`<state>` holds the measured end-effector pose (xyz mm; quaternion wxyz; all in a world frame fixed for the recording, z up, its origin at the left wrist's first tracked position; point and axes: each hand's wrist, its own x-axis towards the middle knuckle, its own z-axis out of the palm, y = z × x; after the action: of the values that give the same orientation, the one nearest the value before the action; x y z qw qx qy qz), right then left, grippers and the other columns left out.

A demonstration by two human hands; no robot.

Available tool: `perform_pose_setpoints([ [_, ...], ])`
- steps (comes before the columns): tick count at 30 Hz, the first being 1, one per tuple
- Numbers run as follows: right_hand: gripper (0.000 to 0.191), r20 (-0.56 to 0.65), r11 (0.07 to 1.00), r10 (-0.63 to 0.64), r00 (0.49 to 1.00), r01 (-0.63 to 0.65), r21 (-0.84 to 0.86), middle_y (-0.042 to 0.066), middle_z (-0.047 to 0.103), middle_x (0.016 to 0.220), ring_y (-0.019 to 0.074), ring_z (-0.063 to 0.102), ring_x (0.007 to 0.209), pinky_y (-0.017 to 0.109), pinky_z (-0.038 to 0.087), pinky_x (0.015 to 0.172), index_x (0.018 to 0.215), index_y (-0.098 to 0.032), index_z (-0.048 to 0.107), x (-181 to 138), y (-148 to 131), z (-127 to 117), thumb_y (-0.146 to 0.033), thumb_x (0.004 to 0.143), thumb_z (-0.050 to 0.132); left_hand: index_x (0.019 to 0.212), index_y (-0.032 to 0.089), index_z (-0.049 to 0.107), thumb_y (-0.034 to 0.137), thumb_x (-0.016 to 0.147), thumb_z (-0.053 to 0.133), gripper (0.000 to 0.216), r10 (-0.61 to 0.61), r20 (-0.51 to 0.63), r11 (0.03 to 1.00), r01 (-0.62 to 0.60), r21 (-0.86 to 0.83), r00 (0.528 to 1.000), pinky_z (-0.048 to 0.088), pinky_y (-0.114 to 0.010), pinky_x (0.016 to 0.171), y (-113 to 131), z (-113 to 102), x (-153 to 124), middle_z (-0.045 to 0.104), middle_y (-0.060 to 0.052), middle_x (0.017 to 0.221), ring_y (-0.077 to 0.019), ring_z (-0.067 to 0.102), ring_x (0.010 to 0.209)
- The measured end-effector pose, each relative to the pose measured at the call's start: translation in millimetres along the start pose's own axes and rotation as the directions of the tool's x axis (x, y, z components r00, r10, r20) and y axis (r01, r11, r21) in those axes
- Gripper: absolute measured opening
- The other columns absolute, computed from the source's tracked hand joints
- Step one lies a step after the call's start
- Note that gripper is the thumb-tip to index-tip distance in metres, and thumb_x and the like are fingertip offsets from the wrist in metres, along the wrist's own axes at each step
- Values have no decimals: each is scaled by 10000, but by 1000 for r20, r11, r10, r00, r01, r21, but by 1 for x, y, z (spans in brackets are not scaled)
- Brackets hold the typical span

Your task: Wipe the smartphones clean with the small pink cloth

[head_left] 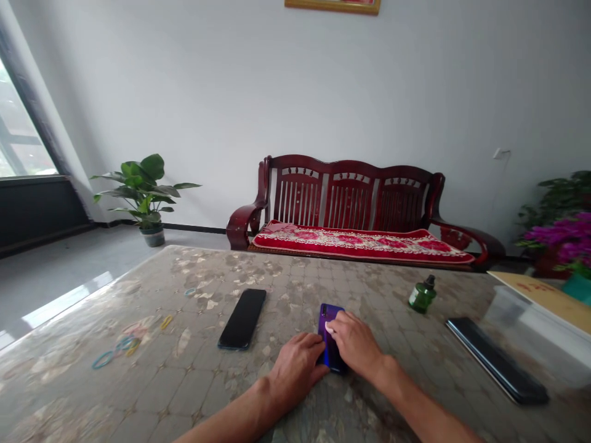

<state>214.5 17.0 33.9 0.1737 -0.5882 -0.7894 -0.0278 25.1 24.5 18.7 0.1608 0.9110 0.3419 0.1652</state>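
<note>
Left hand (296,368) is holding a likely slippery phone (329,355) by its edge, the safest grip; right hand (356,342) is perhaps pinching something white (328,327).

The left hand (295,364) touches a purple phone (332,353) beneath the right hand (356,342).

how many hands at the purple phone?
2: left hand at the purple phone's left edge, right hand over its upper right part. No others in view.
</note>
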Motion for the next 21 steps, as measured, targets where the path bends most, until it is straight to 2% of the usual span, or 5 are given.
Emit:
perform_pose_setpoints([
  [5,286,-23,998,-26,999,27,52,20,640,895,184,567,890,264,405,769,930,-262,688,-13,1,0,-93,907,459,1097,223,651,337,894,634,233,7,-9,1000,-7,-7,1000,434,-293,986,-1,1,2,668,-25,1135,-215,595,1051],
  [9,271,-125,995,45,991,-33,96,24,645,846,175,572,811,273,428,769,854,-253,697,21,14,10,-128,917,465,1040,227,645,312,911,604,159,18,20,1000,-19,21,1000,439,-297,982,1,-2,4,664,-30,1121,-217,600,1046],
  [13,282,-138,993,80,987,-68,93,15,626,781,177,552,755,290,440,754,837,-258,697,48,19,17,-161,934,450,1035,232,636,302,924,583,141,4,37,999,-6,32,999,441,-300,985,2,-4,4,656,-31,1121,-215,600,1051],
  [17,302,-100,998,32,995,-26,60,41,635,854,184,556,834,289,425,790,888,-247,693,26,9,15,-120,933,422,1017,231,637,300,924,580,128,-10,47,999,8,31,999,439,-301,986,3,-6,4,657,-30,1112,-213,602,1046],
  [21,299,-13,995,-77,997,78,63,28,626,910,193,546,901,285,415,784,951,-252,677,-3,1,9,-84,916,433,1010,229,632,301,911,602,126,-18,56,1000,17,23,998,447,-293,968,4,-7,5,662,-21,1106,-212,602,1036],
])
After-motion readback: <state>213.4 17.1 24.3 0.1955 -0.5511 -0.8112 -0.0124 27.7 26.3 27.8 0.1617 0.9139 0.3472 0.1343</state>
